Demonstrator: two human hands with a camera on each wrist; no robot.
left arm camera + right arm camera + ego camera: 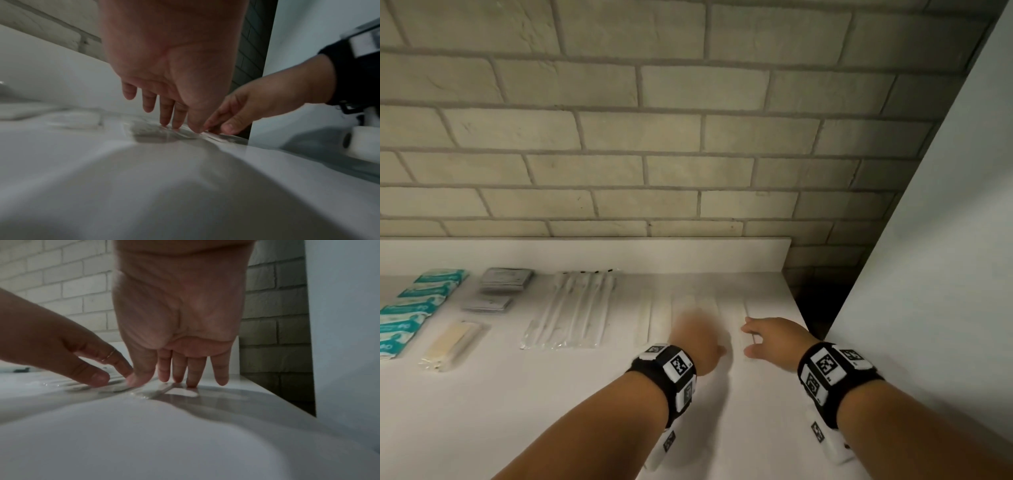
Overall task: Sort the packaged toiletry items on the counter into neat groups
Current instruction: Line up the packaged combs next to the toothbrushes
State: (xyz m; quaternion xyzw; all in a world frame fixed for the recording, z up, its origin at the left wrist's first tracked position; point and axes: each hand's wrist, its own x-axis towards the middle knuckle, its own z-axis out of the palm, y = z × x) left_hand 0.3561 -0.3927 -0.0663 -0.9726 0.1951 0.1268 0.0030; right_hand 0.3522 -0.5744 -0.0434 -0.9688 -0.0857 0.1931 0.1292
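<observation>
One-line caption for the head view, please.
Both hands, left hand and right hand, press fingertips on clear flat packets at the white counter's right end.

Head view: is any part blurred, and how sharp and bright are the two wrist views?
Head view: the left hand is smeared by motion, while the right hand and the teal packets are sharper. Left wrist view: dim, and the counter is soft with blur. Right wrist view: dim too, with grey hand shadows on the counter.

A bathroom-like room: white counter [585,394], pale brick wall [619,137], packaged toiletries [571,308] laid out.
</observation>
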